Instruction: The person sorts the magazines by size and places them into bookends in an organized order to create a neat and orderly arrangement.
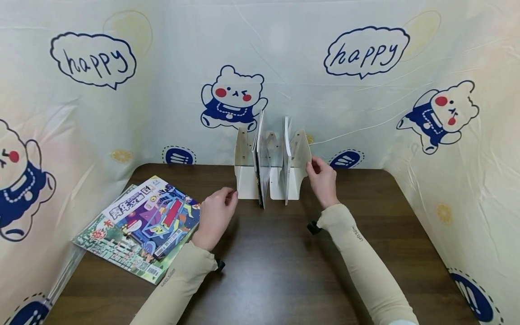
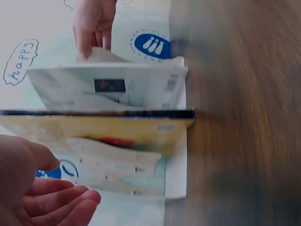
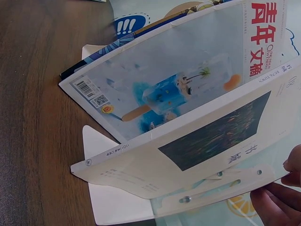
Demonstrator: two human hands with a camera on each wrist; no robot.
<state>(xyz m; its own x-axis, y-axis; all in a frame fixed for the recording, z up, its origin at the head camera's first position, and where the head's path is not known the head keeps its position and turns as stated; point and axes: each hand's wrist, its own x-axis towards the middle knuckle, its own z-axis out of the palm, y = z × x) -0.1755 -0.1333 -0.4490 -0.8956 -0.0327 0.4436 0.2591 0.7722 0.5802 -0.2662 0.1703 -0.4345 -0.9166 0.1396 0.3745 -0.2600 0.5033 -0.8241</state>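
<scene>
A white desktop book rack [image 1: 247, 184] stands at the back of the table, its side panels upright. In its left part stand thin magazines, one with a blue popsicle cover [image 3: 174, 94]. A white magazine [image 3: 155, 165] with a dark picture leans in the right part. My right hand [image 1: 323, 183] pinches the edge of the rack's right side panel [image 3: 221, 193] between thumb and fingers. Beside the rack's left front corner is my left hand [image 1: 215, 216], its fingers [image 2: 56, 202] loosely bent with nothing between them.
Overlapping magazines [image 1: 142, 225] lie flat at the table's left, close to my left forearm. Behind the rack and along both sides hangs a printed cloth [image 1: 296, 54]. The dark wooden table [image 1: 276, 271] extends in front of the rack.
</scene>
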